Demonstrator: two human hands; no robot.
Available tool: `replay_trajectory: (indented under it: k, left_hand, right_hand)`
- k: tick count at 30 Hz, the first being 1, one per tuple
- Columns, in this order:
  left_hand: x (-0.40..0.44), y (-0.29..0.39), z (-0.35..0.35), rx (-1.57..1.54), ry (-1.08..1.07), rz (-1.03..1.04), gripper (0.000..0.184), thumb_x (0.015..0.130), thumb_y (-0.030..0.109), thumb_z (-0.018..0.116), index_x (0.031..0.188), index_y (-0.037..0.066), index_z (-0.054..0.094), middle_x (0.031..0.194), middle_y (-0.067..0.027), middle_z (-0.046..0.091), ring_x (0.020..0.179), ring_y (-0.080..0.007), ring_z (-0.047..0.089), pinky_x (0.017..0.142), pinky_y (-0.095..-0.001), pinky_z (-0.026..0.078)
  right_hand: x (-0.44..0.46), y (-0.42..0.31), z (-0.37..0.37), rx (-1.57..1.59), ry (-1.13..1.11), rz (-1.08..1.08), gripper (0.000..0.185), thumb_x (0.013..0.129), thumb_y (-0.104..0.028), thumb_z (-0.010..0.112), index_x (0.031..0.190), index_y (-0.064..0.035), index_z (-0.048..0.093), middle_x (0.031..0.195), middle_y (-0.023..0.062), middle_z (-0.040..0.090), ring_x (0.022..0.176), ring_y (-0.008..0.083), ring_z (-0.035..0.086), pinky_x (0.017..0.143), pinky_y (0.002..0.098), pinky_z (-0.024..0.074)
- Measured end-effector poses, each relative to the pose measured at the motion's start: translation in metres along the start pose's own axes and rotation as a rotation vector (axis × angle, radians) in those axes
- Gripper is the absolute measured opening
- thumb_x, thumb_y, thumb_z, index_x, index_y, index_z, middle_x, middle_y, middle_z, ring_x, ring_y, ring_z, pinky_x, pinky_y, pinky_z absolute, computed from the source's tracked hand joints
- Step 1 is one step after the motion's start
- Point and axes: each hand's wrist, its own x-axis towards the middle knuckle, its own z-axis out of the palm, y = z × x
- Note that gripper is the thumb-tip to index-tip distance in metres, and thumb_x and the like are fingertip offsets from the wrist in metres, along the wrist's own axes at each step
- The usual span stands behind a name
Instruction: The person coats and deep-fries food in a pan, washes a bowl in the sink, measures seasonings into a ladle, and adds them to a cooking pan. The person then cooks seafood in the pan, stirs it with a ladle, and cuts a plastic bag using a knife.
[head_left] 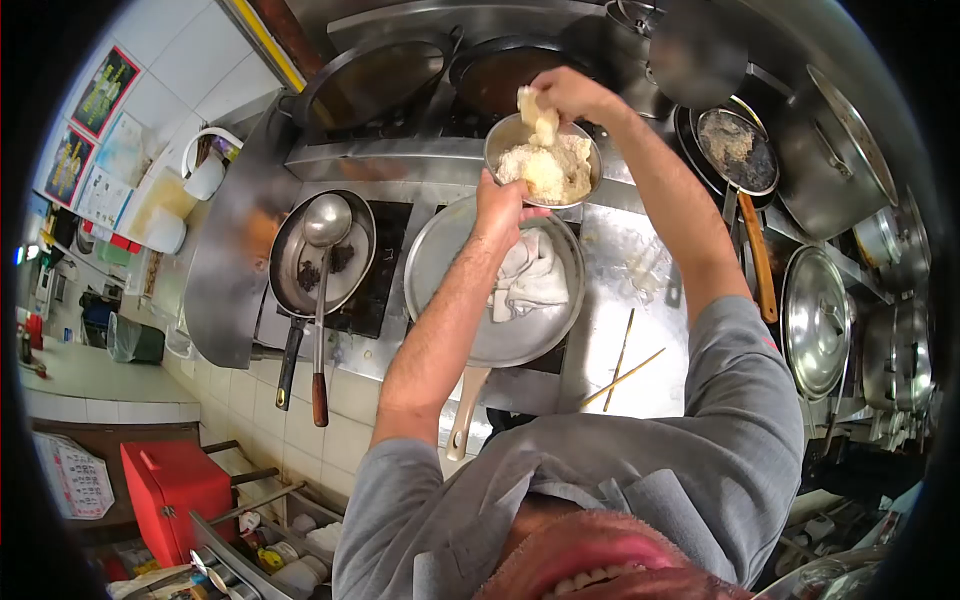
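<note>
My left hand (499,207) grips the near rim of a metal bowl (598,190), fingers underneath. The bowl is filled with pale, crumbly, flour-like coating (525,165) and lumpy coated pieces. Above its far side, my right hand (568,95) pinches a pale, coated piece of food (539,118); what is under the coating I cannot tell. Beneath the bowl sits a large grey frying pan (440,280), with a folded white cloth (535,285) in it. Just beyond the bowl is a dark pan of brownish liquid (500,80).
Another wide pan of liquid (375,85) stands at the back left. A ladle (326,222) rests across a frying pan (285,265) on the left. Chopsticks (622,358) lie on the steel counter (640,270). At right are a strainer (736,145), a large pot (835,150) and a lid (815,320).
</note>
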Motion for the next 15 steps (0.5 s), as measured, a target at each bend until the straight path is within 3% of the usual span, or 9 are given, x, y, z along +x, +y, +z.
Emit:
replay_trajectory:
  k: [1, 4, 6, 7, 9, 10, 12, 14, 15]
  left_hand:
    - [-0.002, 0.000, -0.001, -0.015, 0.024, 0.006, 0.046, 0.070, -0.008, 0.044, 0.113, -0.003, 0.030, 0.107, -0.0217, 0.049, 0.083, -0.0316, 0.060, 0.054, -0.0381, 0.056]
    - [0.000, -0.003, -0.008, 0.018, 0.046, -0.026, 0.044, 0.070, -0.008, 0.044, 0.112, -0.003, 0.031, 0.105, -0.0215, 0.050, 0.082, -0.0313, 0.060, 0.055, -0.0390, 0.056]
    - [-0.004, -0.006, -0.010, 0.023, 0.076, -0.041, 0.045, 0.070, -0.008, 0.044, 0.112, -0.003, 0.031, 0.104, -0.0213, 0.050, 0.082, -0.0312, 0.060, 0.055, -0.0392, 0.056]
    - [-0.003, -0.005, -0.011, 0.025, 0.101, -0.049, 0.045, 0.070, -0.008, 0.044, 0.113, -0.003, 0.031, 0.103, -0.0211, 0.050, 0.082, -0.0311, 0.060, 0.055, -0.0395, 0.057]
    - [-0.003, -0.007, -0.015, 0.014, 0.104, -0.063, 0.046, 0.070, -0.008, 0.044, 0.113, -0.003, 0.031, 0.102, -0.0209, 0.050, 0.081, -0.0310, 0.059, 0.055, -0.0395, 0.057]
    - [-0.001, -0.008, -0.017, 0.000, 0.084, -0.066, 0.047, 0.069, -0.008, 0.044, 0.114, -0.003, 0.030, 0.101, -0.0207, 0.049, 0.081, -0.0310, 0.059, 0.055, -0.0396, 0.057]
    - [0.004, -0.009, -0.019, -0.001, 0.090, -0.075, 0.047, 0.069, -0.008, 0.044, 0.114, -0.003, 0.030, 0.101, -0.0208, 0.049, 0.081, -0.0308, 0.059, 0.056, -0.0398, 0.057]
    - [0.005, -0.011, -0.023, -0.012, 0.092, -0.081, 0.047, 0.069, -0.007, 0.044, 0.114, -0.003, 0.031, 0.101, -0.0208, 0.049, 0.082, -0.0306, 0.059, 0.056, -0.0400, 0.057]
    - [0.006, -0.013, -0.024, -0.004, 0.088, -0.070, 0.047, 0.069, -0.007, 0.044, 0.114, -0.003, 0.031, 0.101, -0.0207, 0.049, 0.081, -0.0306, 0.059, 0.057, -0.0402, 0.057]
  right_hand:
    - [0.020, 0.010, -0.009, 0.080, 0.000, -0.067, 0.025, 0.074, -0.010, 0.056, 0.096, 0.0015, 0.059, 0.079, 0.0088, 0.061, 0.067, 0.0163, 0.060, 0.054, 0.0294, 0.0512]
    - [0.057, 0.016, -0.018, 0.109, 0.199, -0.067, 0.025, 0.075, -0.012, 0.055, 0.097, -0.0001, 0.060, 0.083, 0.0104, 0.063, 0.071, 0.0178, 0.061, 0.058, 0.0307, 0.0512]
    - [0.089, 0.031, -0.012, -0.438, 0.402, -0.169, 0.026, 0.077, -0.013, 0.054, 0.099, -0.0023, 0.061, 0.090, 0.0132, 0.064, 0.079, 0.0218, 0.062, 0.067, 0.0335, 0.0508]
    - [0.097, 0.037, -0.008, -0.429, 0.394, -0.173, 0.026, 0.077, -0.013, 0.054, 0.099, -0.0023, 0.061, 0.090, 0.0132, 0.064, 0.079, 0.0218, 0.062, 0.067, 0.0335, 0.0508]
    - [0.102, 0.051, 0.006, -0.355, 0.286, 0.052, 0.032, 0.078, -0.019, 0.051, 0.106, -0.0051, 0.060, 0.100, 0.0159, 0.062, 0.095, 0.0324, 0.059, 0.084, 0.0364, 0.0459]
    - [0.108, 0.053, 0.007, -0.604, 0.212, 0.003, 0.033, 0.076, -0.016, 0.053, 0.107, -0.0049, 0.059, 0.103, 0.0154, 0.062, 0.096, 0.0320, 0.059, 0.082, 0.0358, 0.0469]
    - [0.096, 0.051, 0.020, -0.501, 0.278, -0.306, 0.037, 0.071, -0.009, 0.057, 0.107, -0.0042, 0.059, 0.101, 0.0157, 0.062, 0.092, 0.0304, 0.060, 0.081, 0.0347, 0.0476]
    - [0.043, 0.013, 0.022, -0.325, -0.288, -0.332, 0.045, 0.063, -0.002, 0.060, 0.108, -0.0028, 0.057, 0.098, 0.0156, 0.063, 0.088, 0.0275, 0.061, 0.082, 0.0337, 0.0471]
    - [0.011, 0.002, 0.033, -0.314, -0.396, -0.328, 0.049, 0.059, 0.000, 0.060, 0.108, -0.0020, 0.056, 0.097, 0.0158, 0.062, 0.090, 0.0258, 0.060, 0.084, 0.0342, 0.0459]
